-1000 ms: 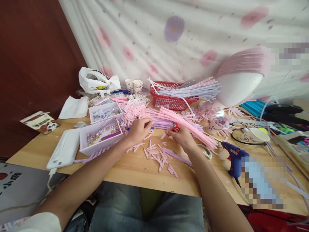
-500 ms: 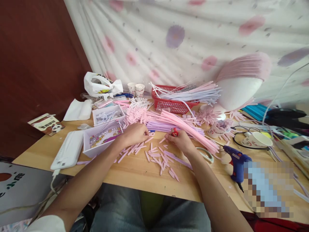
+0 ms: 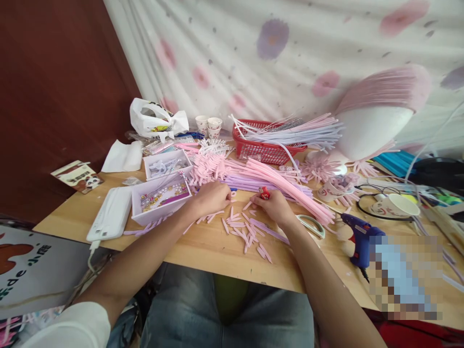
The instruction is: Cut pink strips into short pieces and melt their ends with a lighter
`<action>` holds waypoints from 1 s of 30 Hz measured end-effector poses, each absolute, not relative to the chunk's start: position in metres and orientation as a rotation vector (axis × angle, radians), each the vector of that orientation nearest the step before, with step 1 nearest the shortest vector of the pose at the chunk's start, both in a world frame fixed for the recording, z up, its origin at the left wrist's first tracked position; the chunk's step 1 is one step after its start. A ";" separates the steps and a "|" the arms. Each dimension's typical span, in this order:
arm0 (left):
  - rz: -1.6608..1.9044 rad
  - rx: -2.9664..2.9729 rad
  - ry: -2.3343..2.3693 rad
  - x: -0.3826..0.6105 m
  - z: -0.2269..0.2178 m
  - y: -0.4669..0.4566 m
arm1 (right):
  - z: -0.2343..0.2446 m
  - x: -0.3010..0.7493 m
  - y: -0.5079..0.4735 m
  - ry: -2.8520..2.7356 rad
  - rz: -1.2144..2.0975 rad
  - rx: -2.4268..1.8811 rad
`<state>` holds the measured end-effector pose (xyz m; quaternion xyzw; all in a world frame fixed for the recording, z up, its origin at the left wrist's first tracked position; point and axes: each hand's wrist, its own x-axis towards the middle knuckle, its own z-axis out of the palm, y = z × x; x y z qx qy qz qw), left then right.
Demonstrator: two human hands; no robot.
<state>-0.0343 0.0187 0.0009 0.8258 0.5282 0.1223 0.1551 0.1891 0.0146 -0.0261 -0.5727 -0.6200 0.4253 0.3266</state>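
Observation:
My left hand [image 3: 214, 197] is closed in a pinch over the middle of the table; whatever lies between its fingertips is too small to make out. My right hand [image 3: 272, 205] is curled around a red lighter [image 3: 264, 193], whose top sticks out above the fingers. A short pink pipe cleaner piece [image 3: 247, 205] is at its fingertips; I cannot tell whether it is gripped. Between and below both hands, many short pipe cleaner pieces [image 3: 237, 224] lie scattered. Long pink pipe cleaners [image 3: 286, 181] and purple pipe cleaners [image 3: 239, 182] lie behind the hands.
To the left are a white power bank [image 3: 109, 212] and a box of beads [image 3: 145, 216]. A red basket [image 3: 266, 153] of pipe cleaners stands behind. On the right are scissors [image 3: 314, 225], a blue glue gun [image 3: 360, 237], a paper cup [image 3: 397, 206] and a white head form [image 3: 373, 130].
The view has shifted, so most things appear slightly to the right. My left hand has come a little closer to the right one. The right hand keeps hold of the lighter.

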 end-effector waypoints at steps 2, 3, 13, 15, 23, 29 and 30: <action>0.373 2.370 1.493 -0.034 0.000 0.020 | -0.025 0.188 0.014 -1.629 1.086 -1.489; 0.424 2.345 1.491 -0.034 -0.001 0.021 | -0.025 0.187 0.013 -1.629 1.078 -1.483; 0.831 1.596 1.028 -0.024 -0.006 0.024 | -0.028 0.191 0.016 -1.764 0.972 -1.610; 0.808 1.502 0.987 -0.022 -0.006 0.024 | -0.024 0.191 0.014 -1.787 0.912 -1.629; 0.699 1.520 0.910 -0.028 0.000 0.028 | -0.009 0.175 0.002 -1.493 1.256 -1.159; 0.730 1.565 0.913 -0.028 0.000 0.027 | -0.015 0.173 0.004 -1.432 1.181 -1.164; 0.763 1.565 0.931 -0.028 0.000 0.027 | -0.016 0.174 0.005 -1.406 1.164 -1.170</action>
